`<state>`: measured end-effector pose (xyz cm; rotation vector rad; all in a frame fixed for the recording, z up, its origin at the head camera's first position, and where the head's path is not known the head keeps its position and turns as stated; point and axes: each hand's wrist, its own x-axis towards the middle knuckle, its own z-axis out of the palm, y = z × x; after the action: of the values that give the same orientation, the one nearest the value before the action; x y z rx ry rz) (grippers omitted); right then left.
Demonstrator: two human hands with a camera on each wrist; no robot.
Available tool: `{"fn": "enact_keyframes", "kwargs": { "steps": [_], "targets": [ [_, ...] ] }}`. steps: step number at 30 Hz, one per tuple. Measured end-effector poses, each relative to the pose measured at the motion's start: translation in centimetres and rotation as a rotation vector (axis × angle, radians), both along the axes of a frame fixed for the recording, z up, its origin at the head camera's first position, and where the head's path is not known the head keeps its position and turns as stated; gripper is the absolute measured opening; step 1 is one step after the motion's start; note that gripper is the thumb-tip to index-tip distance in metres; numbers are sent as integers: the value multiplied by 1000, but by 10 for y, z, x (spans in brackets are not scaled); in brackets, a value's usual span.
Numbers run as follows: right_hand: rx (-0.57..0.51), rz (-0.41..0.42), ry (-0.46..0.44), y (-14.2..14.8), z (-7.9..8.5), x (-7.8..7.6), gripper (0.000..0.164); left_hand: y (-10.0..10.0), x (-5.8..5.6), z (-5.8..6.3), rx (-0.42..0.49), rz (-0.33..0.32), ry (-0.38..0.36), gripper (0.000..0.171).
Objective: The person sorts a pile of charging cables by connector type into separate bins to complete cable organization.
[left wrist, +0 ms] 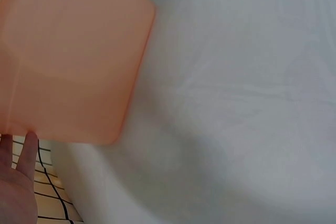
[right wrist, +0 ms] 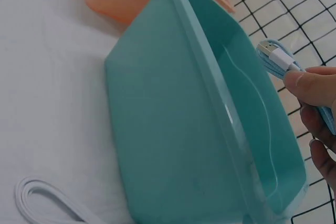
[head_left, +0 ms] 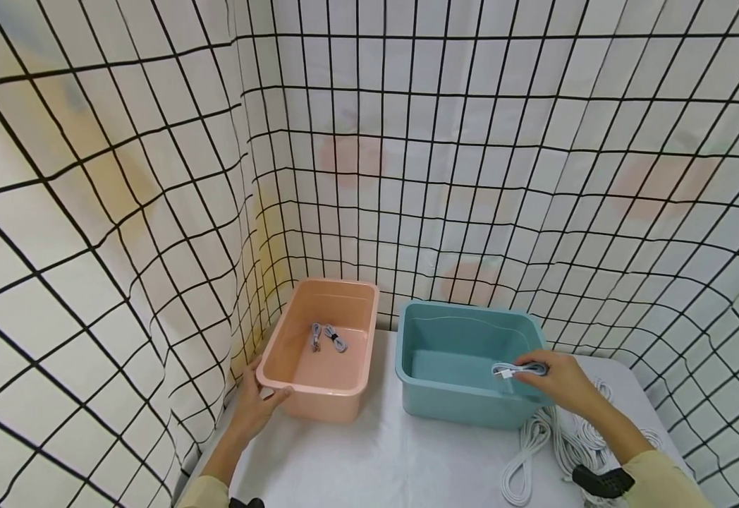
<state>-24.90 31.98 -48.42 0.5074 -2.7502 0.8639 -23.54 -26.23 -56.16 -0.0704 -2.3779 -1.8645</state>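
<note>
In the head view my right hand (head_left: 560, 381) pinches a coiled light-blue USB cable (head_left: 519, 369) above the front right part of the teal bin (head_left: 465, 394). Its metal USB plug (right wrist: 266, 48) sticks out past the thumb in the right wrist view. My left hand (head_left: 257, 406) touches the front left corner of the peach bin (head_left: 325, 403), thumb at the front and fingers along the left side. Seen from the left wrist, two straight fingers meet the peach wall. Inside the peach bin lie two small grey coiled cables (head_left: 336, 339), one with a dark tie.
Several white coiled cables (head_left: 524, 458) lie on the white-covered table (head_left: 369, 466) right of and before the teal bin, partly under my right forearm. A black wire grid (head_left: 407, 176) backed by pale cloth rises behind and at both sides.
</note>
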Motion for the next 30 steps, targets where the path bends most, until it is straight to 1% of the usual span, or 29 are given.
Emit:
{"fn": "enact_keyframes", "kwargs": {
  "steps": [3,5,7,13,16,20,25,30],
  "targets": [
    [-9,8,6,-10,3,-9,20,-5,-6,-14,2,7,-3,99],
    [-28,19,9,-17,4,-15,19,-7,-8,-19,-6,9,-1,100],
    [-45,30,11,-23,5,-21,20,-8,-8,-21,-14,14,-7,100],
    [-96,80,5,-37,1,-36,21,-8,-7,-21,-33,18,-36,102],
    [-116,101,31,-43,-1,-42,20,-7,-7,-20,-35,17,-37,102],
    [-122,91,41,-52,0,-48,20,-6,-7,-21,-42,28,-35,102],
    [-142,70,-20,-65,6,-58,23,-6,-7,-22,-57,36,-16,101],
    [-171,72,-61,-84,12,-74,24,-6,-7,-19,-51,30,-14,100]
  ]
}}
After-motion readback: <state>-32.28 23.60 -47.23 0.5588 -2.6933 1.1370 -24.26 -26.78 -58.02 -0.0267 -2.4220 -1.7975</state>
